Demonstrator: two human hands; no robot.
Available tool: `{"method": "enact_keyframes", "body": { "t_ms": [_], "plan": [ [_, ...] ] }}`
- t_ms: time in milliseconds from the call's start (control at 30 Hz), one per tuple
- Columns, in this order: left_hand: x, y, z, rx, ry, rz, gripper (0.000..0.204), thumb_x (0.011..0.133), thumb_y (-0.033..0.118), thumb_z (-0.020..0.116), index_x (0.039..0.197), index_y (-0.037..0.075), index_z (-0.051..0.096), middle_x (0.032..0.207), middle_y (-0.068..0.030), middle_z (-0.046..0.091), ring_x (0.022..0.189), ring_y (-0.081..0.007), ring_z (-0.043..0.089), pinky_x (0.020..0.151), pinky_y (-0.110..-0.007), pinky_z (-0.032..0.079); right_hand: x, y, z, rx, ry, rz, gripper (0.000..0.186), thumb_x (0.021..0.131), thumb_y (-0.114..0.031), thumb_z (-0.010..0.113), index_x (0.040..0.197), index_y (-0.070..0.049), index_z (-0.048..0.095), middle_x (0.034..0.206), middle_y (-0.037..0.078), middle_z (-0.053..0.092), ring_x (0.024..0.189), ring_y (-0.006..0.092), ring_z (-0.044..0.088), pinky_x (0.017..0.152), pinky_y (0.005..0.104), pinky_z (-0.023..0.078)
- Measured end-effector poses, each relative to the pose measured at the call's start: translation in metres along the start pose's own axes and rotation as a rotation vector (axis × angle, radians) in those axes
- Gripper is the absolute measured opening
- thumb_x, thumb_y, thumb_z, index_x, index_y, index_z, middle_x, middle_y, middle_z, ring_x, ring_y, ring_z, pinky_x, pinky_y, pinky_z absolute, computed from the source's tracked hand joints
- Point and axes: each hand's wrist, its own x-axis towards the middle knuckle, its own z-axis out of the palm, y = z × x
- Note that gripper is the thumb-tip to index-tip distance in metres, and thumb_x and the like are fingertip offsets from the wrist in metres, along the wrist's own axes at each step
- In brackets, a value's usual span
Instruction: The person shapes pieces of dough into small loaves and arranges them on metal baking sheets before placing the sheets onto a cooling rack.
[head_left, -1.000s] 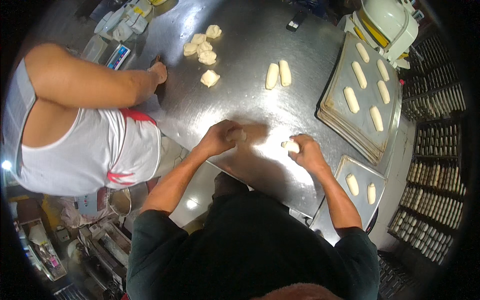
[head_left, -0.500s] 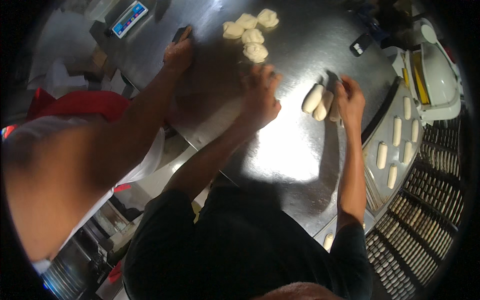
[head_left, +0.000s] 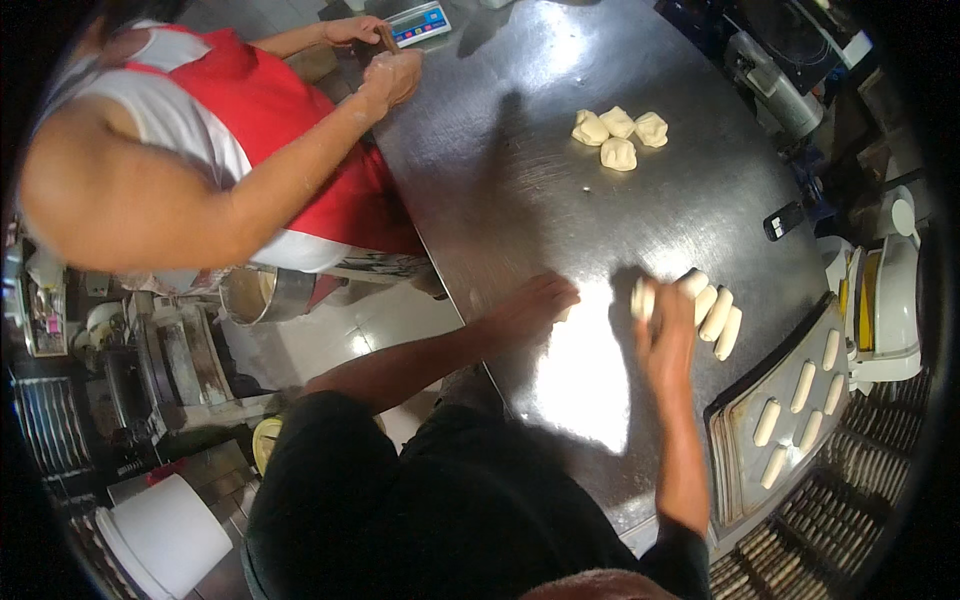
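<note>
My left hand (head_left: 545,300) is curled low over the steel table (head_left: 500,230), its fingers over a pale dough piece (head_left: 563,315) that is mostly hidden. My right hand (head_left: 665,315), slightly blurred, grips a short dough roll (head_left: 642,298) at the near side of a row of several rolls (head_left: 718,312). Farther up the table, several rough dough lumps (head_left: 618,153) lie bunched together. At the lower right, stacked metal trays (head_left: 808,378) carry spaced dough rolls.
A co-worker (head_left: 220,150) at the upper left holds a brown object (head_left: 387,40) beside a scale (head_left: 418,22). A black device (head_left: 783,222) lies near the right edge, beside a white machine (head_left: 890,310). A metal bowl (head_left: 265,295) and white bucket (head_left: 170,535) sit left.
The view has swung, shifting the table's contents. The lump group has shrunk by one, and the row of rolls has grown. My left hand has gone from spread to curled over dough.
</note>
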Motion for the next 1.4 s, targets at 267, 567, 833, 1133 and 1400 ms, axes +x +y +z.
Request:
{"method": "enact_keyframes", "body": {
  "t_ms": [267,567,833,1133,1400],
  "plan": [
    [-0.016,0.053,-0.003,0.391,0.058,-0.098,0.038,0.087,0.032,0.075,0.108,0.003,0.064,0.119,-0.016,0.064,0.117,-0.0352,0.057,0.101,-0.054,0.043,-0.172,0.065,0.059,-0.307,0.003,-0.123,0.041,0.086,-0.031,0.071,0.113,-0.002,0.061,0.122,0.024,0.06,0.119,0.0463,0.053,0.104,0.0625,0.039],
    [-0.058,0.048,0.031,0.337,0.198,0.019,0.068,0.097,0.049,0.064,0.141,-0.001,0.051,0.15,-0.0246,0.045,0.139,-0.0409,0.042,0.118,-0.059,0.03,-0.177,0.061,0.048,-0.221,0.011,-0.164,0.061,0.076,-0.033,0.086,0.124,-0.003,0.062,0.127,0.022,0.061,0.123,0.041,0.053,0.105,0.0571,0.041],
    [0.028,0.038,0.009,0.513,0.019,-0.3,0.076,0.106,0.055,0.044,0.152,-0.005,0.04,0.16,-0.0269,0.036,0.149,-0.0431,0.031,0.123,-0.065,0.017,-0.09,0.053,0.067,-0.306,0.092,-0.129,0.076,0.098,-0.051,0.059,0.143,0.009,0.051,0.147,0.031,0.052,0.14,0.0481,0.044,0.118,0.059,0.032],
    [-0.022,0.054,0.019,0.389,-0.121,-0.188,0.091,0.087,0.046,0.07,0.159,0.004,0.035,0.162,-0.0231,0.035,0.153,-0.0422,0.026,0.125,-0.059,0.016,-0.165,0.032,0.051,-0.359,-0.312,-0.095,0.1,0.08,-0.044,0.079,0.156,0.004,0.035,0.162,0.028,0.034,0.15,0.0514,0.028,0.121,0.0593,0.028],
    [-0.024,0.034,-0.052,0.037,-0.071,-0.068,0.046,0.08,0.005,0.071,0.126,0.007,0.072,0.114,-0.0111,0.068,0.116,-0.0303,0.061,0.102,-0.042,0.051,-0.161,0.054,0.017,0.015,-0.029,-0.03,0.061,0.08,-0.008,0.077,0.139,-0.001,0.062,0.117,0.023,0.068,0.106,0.0339,0.066,0.095,0.0435,0.053]
  ]
}}
